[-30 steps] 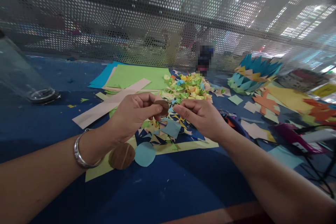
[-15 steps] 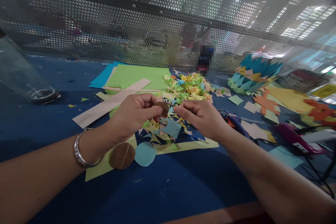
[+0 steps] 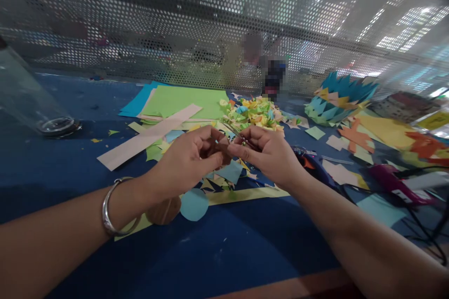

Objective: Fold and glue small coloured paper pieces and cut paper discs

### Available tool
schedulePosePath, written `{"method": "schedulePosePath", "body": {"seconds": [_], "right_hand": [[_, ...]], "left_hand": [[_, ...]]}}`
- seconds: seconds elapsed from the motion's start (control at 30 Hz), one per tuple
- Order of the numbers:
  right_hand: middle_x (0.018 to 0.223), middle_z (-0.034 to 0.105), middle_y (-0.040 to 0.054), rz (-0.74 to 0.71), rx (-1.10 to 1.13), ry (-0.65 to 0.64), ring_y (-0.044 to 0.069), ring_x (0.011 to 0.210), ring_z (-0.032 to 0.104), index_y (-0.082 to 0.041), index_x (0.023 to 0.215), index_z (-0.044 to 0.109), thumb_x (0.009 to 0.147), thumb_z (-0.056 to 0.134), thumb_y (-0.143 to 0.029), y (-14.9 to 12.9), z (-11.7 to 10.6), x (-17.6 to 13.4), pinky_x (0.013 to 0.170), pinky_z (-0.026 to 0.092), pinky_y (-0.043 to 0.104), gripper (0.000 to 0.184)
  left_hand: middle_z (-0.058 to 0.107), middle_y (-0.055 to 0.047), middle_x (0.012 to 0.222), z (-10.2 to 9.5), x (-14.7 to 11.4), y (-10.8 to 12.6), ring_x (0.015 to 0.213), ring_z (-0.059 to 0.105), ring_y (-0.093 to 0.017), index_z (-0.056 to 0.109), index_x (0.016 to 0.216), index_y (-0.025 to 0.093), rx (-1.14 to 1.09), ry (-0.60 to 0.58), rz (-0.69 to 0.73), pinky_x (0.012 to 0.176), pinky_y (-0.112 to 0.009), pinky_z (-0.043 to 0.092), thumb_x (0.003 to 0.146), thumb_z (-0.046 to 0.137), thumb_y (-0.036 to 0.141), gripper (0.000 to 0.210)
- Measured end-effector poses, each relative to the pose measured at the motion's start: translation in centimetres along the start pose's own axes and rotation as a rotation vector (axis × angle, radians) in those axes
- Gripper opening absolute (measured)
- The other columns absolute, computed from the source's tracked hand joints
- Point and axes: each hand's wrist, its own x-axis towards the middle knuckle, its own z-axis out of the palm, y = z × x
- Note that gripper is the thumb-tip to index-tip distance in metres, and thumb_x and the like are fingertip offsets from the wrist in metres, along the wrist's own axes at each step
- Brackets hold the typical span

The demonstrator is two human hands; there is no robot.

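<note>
My left hand (image 3: 196, 152) is closed, its fingertips pinching a small brown disc (image 3: 224, 156) that is partly hidden by the fingers. My right hand (image 3: 264, 152) has come up against the disc, thumb touching its edge. In its curled fingers is a thin metal tool that looks like tweezers (image 3: 235, 131), pointing up and to the left. Below my left wrist lies a larger brown wood-grain disc (image 3: 164, 211), beside a light blue paper circle (image 3: 194, 204). Under both hands are paper scraps (image 3: 229, 172) in several colours.
A heap of folded paper pieces (image 3: 256, 112) lies behind my hands, near stacked coloured sheets (image 3: 196, 98) and a pale strip (image 3: 150, 138). A clear jar (image 3: 58, 126) stands left. Rightward are a spiky paper ring (image 3: 338, 100), orange cutouts (image 3: 356, 135) and a purple device (image 3: 400, 187) with cables.
My hands have drawn together. The right hand moved left to the disc, and its metal tool now angles up and left. The left hand turned, tilting the small disc.
</note>
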Motion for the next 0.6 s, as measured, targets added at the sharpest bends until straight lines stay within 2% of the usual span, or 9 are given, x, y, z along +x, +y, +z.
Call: {"method": "schedulePosePath", "body": {"seconds": [0.13,0.3,0.47,0.6], "right_hand": [[0.078,0.064,0.0006,0.025,0.112,-0.101,0.012,0.068,0.054,-0.018,0.083,0.064,0.081,0.080,-0.045,-0.06,0.17,-0.05,0.062,0.041,0.026,0.032],[0.072,0.058,-0.0021,-0.026,0.119,-0.080,0.010,0.064,0.048,-0.017,0.081,0.064,0.083,0.079,-0.039,-0.40,0.23,-0.23,0.057,0.037,0.024,0.026],[0.071,0.053,-0.0027,-0.062,0.071,0.005,0.009,0.062,0.042,-0.017,0.080,0.062,0.083,0.079,-0.042,-0.25,0.24,-0.30,0.054,0.033,0.024,0.030],[0.071,0.052,-0.0025,-0.052,0.076,0.005,0.010,0.062,0.041,-0.018,0.083,0.063,0.083,0.078,-0.049,0.08,0.25,-0.18,0.054,0.033,0.025,0.035]], "left_hand": [[0.070,-0.001,0.084,0.04,-0.27,-0.28,0.078,0.067,-0.017,0.054,0.104,0.023,0.034,-0.040,0.063,0.068,-0.029,0.051,0.094,0.065,0.028,0.016],[0.073,-0.001,0.080,0.03,0.04,-0.38,0.076,0.070,-0.018,0.051,0.115,0.024,-0.095,0.018,0.000,0.066,-0.028,0.052,0.090,0.070,0.028,0.032],[0.074,-0.004,0.085,0.15,0.36,-0.43,0.080,0.070,-0.017,0.070,0.087,0.020,-0.217,0.042,-0.098,0.075,-0.029,0.055,0.083,0.077,0.035,0.018],[0.075,-0.006,0.086,0.16,0.31,-0.35,0.079,0.070,-0.019,0.075,0.087,0.021,-0.181,0.085,-0.118,0.074,-0.031,0.057,0.083,0.076,0.042,0.021]]}}
